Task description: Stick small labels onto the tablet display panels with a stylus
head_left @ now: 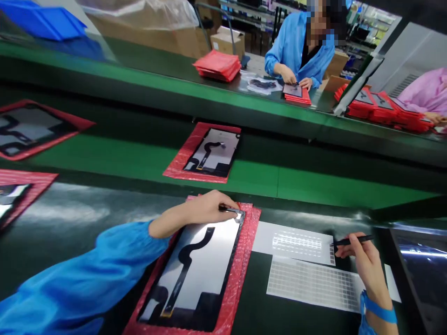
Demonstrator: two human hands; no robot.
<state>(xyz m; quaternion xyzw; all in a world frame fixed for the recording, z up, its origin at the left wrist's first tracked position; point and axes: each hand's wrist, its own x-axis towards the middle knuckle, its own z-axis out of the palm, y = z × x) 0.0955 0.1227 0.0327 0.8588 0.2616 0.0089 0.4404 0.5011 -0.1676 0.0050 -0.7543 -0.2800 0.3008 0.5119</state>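
Nearest you, the panel [200,270] lies face down on the dark table [70,223], just left of centre. Its back is silvery, with a black curved ribbon running its length and a dark band at the near end. It rests on a red bubble-wrap sleeve [244,260] that shows along its right and far edges. Your left hand [206,209] sits at the panel's far corner, its grip pressed together on a small dark strip [227,209]. Your right hand [363,260] pinches a thin black tool [352,240], with the tip on the edge of a sheet of tiny labels [296,243]. A second label sheet [310,281] lies just nearer you. On the green belt [314,186] beyond, another panel [213,151] lies on its own red sleeve. Farther off sit a stack of red sleeves [218,65], closed cardboard boxes [226,42] whose contents you cannot see, and a co-worker in a blue coat [296,46] with both hands on a panel.
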